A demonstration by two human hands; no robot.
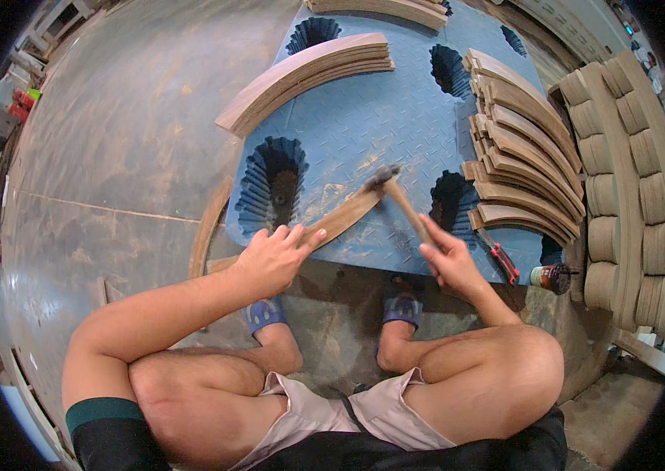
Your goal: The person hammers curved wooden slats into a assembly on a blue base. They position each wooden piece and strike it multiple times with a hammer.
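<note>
Right hand (450,257) round hammer (406,207); left hand (271,259) — on wooden strip (346,217)

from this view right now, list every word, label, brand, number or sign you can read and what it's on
No text can be read here.
Small round container at the platform's right corner: its label is too small and blurred to read.
Red-and-black-handled tool: no legible marking.
Hammer and curved wooden strip: no lettering visible.

Moderate light, soft sheen on floor (136,141), shadow beneath blue platform (348,133), fisheye-curved edges, black corners
</note>
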